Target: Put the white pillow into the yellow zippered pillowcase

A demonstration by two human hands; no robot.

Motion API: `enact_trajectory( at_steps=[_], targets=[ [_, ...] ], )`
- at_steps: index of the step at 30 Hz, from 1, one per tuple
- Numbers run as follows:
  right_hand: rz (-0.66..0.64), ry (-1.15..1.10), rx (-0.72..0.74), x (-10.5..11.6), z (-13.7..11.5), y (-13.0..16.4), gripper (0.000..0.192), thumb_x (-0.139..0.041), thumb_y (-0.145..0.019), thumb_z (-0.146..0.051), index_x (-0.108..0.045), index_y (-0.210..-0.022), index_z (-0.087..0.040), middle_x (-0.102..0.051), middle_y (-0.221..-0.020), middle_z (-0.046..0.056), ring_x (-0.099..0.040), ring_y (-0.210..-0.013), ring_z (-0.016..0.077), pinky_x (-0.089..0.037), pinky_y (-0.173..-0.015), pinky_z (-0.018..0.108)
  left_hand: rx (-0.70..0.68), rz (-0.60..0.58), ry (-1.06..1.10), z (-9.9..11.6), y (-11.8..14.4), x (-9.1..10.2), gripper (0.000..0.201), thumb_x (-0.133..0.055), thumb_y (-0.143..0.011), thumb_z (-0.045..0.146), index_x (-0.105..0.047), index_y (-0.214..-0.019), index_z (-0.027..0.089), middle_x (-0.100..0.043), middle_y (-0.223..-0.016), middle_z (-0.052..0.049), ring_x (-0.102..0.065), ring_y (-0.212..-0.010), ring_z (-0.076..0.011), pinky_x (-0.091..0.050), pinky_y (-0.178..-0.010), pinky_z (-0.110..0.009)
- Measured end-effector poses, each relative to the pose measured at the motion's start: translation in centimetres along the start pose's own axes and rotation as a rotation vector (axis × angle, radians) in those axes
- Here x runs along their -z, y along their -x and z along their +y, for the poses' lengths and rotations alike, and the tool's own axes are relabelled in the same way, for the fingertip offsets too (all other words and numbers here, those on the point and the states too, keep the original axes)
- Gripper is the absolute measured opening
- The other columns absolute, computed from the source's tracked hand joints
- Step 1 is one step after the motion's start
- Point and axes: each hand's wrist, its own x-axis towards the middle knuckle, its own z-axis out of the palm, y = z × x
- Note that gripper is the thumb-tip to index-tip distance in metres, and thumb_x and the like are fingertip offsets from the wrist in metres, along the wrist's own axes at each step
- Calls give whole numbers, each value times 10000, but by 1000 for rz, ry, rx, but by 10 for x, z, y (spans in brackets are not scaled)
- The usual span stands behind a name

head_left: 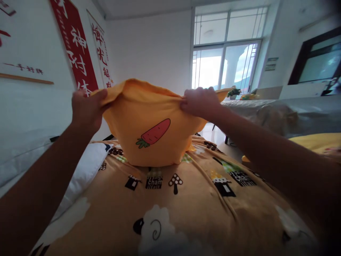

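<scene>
An orange cloth (149, 117) printed with a red carrot hangs in front of me, lifted above the bed. My left hand (86, 108) is shut on its upper left edge. My right hand (199, 102) is shut on its upper right edge. The cloth's lower edge rests on the orange patterned bedspread (191, 209), which shows mushrooms, houses and a sheep.
A white pillow (85, 167) lies at the bed's left side against a white wall with red banners (77, 46). A plastic-covered sofa (279, 113) stands to the right, a bright glass door (226, 65) behind it. Another yellow cloth (317, 142) lies at the far right.
</scene>
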Motion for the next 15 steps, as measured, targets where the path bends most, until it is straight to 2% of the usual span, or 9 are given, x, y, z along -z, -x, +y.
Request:
enact_trajectory(
  at_steps=[1, 3, 5, 6, 8, 10, 11, 13, 15],
  targets=[
    [25, 8, 23, -10, 3, 1, 233, -488, -832, -276, -615, -955, -123, -644, -899, 141, -602, -858, 298, -397, -827, 500, -85, -39, -50, 11, 8, 4, 573, -600, -790, 459, -396, -1179, 91, -579, -1136, -126, -605, -1074, -232, -444, -901, -566],
    [101, -5, 91, -25, 13, 2, 241, -426, -872, -289, -614, -924, -148, -650, -915, 128, -594, -849, 268, -395, -803, 438, -309, -172, -264, 29, 21, 11, 743, -698, -708, 488, -381, -1286, 145, -483, -1313, -132, -400, -1314, -311, -249, -1064, -611],
    [183, -56, 151, -33, 26, 0, 258, -413, -893, -335, -610, -943, -177, -652, -945, 103, -585, -861, 244, -380, -804, 404, -501, -324, -523, 38, 25, 15, 794, -730, -688, 491, -401, -1332, 164, -403, -1403, -133, -235, -1397, -355, -125, -1119, -590],
    [215, -88, 173, -35, 34, -1, 267, -421, -895, -370, -610, -947, -188, -653, -948, 91, -581, -869, 236, -373, -810, 395, -538, -376, -617, 39, 22, 17, 779, -719, -704, 496, -408, -1337, 167, -396, -1409, -136, -237, -1393, -367, -126, -1120, -583],
    [238, -138, 211, -33, 50, -4, 275, -443, -889, -411, -613, -929, -199, -657, -912, 71, -578, -879, 228, -357, -827, 389, -539, -420, -786, 34, 13, 20, 717, -657, -757, 536, -425, -1310, 145, -491, -1298, -148, -388, -1298, -372, -189, -1086, -593],
    [171, -144, 280, -31, 64, -2, 253, -465, -884, -404, -615, -901, -202, -663, -865, 57, -585, -873, 222, -345, -830, 382, -425, -475, -855, 23, 3, 26, 622, -677, -714, 581, -536, -1118, 129, -604, -999, -90, -569, -1049, -329, -285, -1023, -580],
    [114, -125, 313, -30, 67, 3, 241, -472, -884, -394, -615, -894, -200, -666, -852, 57, -592, -858, 220, -345, -813, 375, -370, -530, -873, 17, 2, 29, 562, -695, -687, 590, -568, -989, 134, -593, -848, -46, -603, -903, -282, -345, -977, -546],
    [19, -65, 309, -34, 63, 16, 236, -466, -896, -374, -611, -907, -189, -675, -870, 78, -601, -813, 219, -352, -749, 355, -315, -613, -882, 2, 7, 32, 471, -719, -663, 575, -554, -797, 155, -506, -682, 4, -575, -723, -208, -436, -862, -427],
    [-22, -33, 211, -42, 45, 30, 227, -441, -915, -328, -603, -941, -171, -678, -892, 108, -603, -765, 215, -359, -690, 335, -264, -590, -895, -12, 20, 27, 395, -685, -716, 538, -534, -746, 174, -449, -634, 15, -545, -682, -193, -451, -776, -356]
  ],
)
